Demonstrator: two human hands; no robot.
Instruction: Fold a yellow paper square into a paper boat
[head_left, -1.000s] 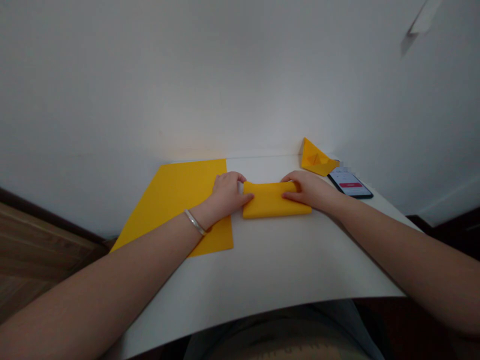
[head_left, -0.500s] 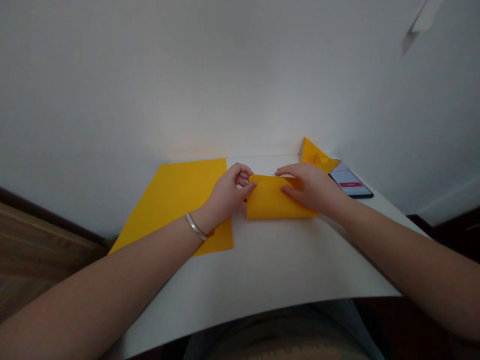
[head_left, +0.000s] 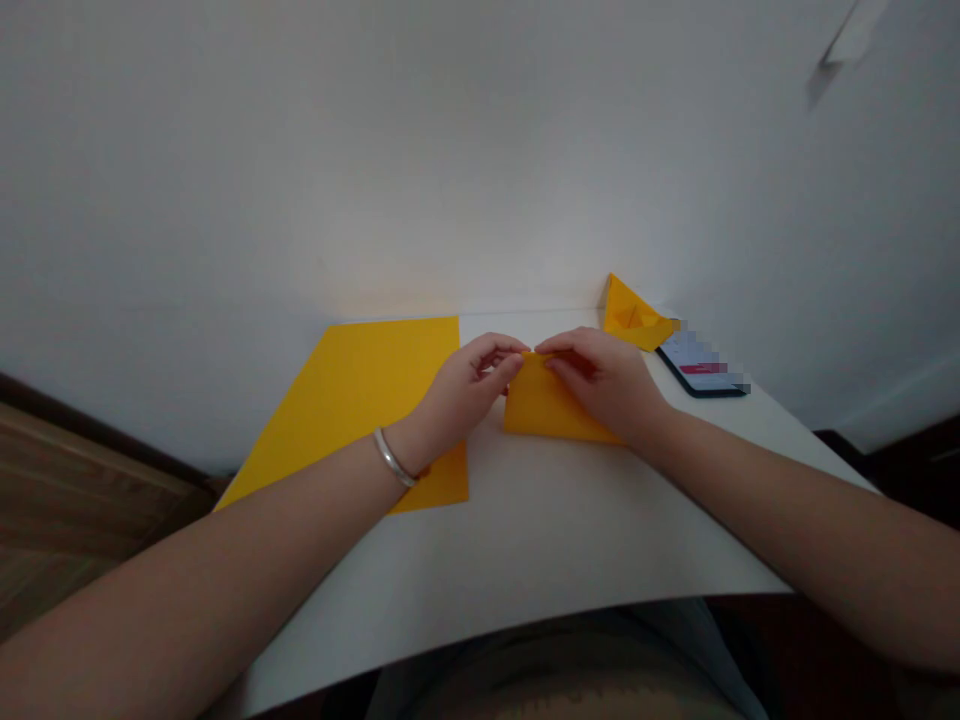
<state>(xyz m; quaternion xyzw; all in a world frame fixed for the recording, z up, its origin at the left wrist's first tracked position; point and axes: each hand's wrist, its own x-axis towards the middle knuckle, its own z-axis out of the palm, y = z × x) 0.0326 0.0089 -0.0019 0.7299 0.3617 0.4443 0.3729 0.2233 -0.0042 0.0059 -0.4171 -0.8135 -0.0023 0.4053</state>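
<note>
A folded piece of yellow paper (head_left: pixel 555 405) is held between my two hands above the white table. My left hand (head_left: pixel 489 375) pinches its upper left corner between thumb and fingers. Close beside it, my right hand (head_left: pixel 600 375) grips the top edge, thumb in front and fingers behind. The paper's right part is hidden by my right hand. Under my left forearm lies a larger flat yellow sheet (head_left: pixel 375 380), partly covered by the arm.
A folded yellow paper shape (head_left: pixel 634 320) stands at the back right. Beside it lies a phone (head_left: pixel 701 365) with its screen lit. The white table (head_left: pixel 525 540) meets a pale wall (head_left: pixel 450 150) at the back. A wooden surface (head_left: pixel 82 500) is at the left.
My right hand has moved left along the paper's top edge and now pinches it near my left hand. The paper has shifted slightly right and tilted.
</note>
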